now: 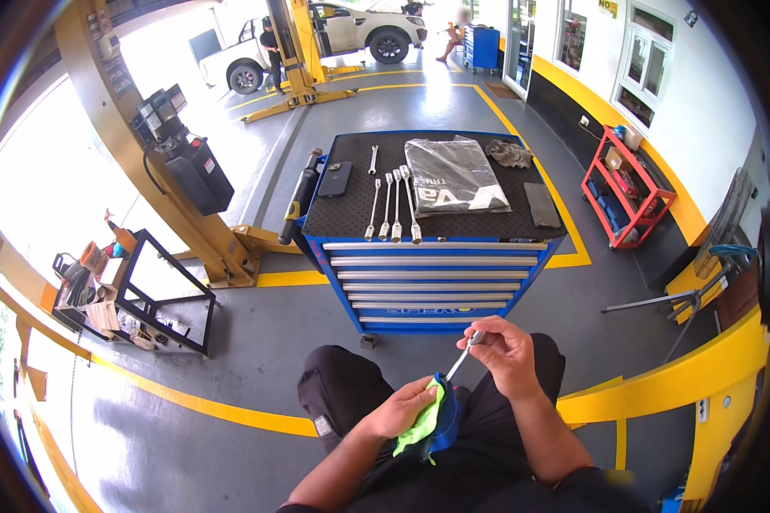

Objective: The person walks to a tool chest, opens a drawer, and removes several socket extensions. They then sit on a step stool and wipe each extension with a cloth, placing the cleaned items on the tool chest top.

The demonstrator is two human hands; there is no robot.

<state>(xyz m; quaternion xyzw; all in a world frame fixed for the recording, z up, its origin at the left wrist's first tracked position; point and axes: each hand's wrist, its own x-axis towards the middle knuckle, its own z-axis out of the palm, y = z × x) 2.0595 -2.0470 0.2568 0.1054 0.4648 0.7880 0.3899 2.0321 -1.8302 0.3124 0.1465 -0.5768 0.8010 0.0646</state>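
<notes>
Over my lap, my right hand [506, 359] pinches the upper end of a slim silver wrench [459, 365], which slants down to the left. My left hand [399, 412] is closed on a neon-green and blue cloth [426, 427], gathered around the wrench's lower part; that lower end is hidden. Ahead stands a blue tool cabinet [338, 295] with a black perforated top. Several long silver socket wrenches [390, 209] lie side by side near its front edge, and a shorter wrench [373, 160] lies behind them.
A phone [335, 179], a dark plastic bag [453, 175], a crumpled grey rag [509, 154] and a dark flat item [541, 205] lie on the cabinet. A black cart [158, 312] stands left, a red cart [629, 188] right. Yellow lift posts [188, 218] rise beyond; people stand near a white pickup [351, 32].
</notes>
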